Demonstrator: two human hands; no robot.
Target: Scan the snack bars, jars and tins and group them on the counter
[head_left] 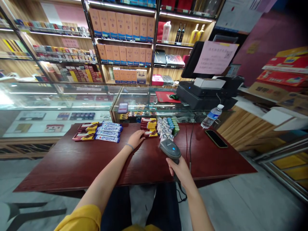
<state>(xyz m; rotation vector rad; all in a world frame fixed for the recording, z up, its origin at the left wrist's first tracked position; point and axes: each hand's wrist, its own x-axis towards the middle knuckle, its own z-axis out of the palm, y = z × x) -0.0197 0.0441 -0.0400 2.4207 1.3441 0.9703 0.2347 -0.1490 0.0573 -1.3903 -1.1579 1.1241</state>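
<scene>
My right hand is wrapped round the handle of a dark grey barcode scanner, whose blue light is lit. My left hand has its fingers closed at the left end of a brown-and-yellow chocolate bar. Just behind that bar lies a stack of similar chocolate bars. Several small cylindrical packs, silvery and green-blue, stand in rows to the right, beyond the scanner head. Further left on the table are another pile of chocolate bars and several blue-and-white wrapped bars.
On the right of the dark red table are a water bottle and a phone. A cable runs across the tabletop. Behind stand a glass display counter and a monitor. A grey stool is at lower left.
</scene>
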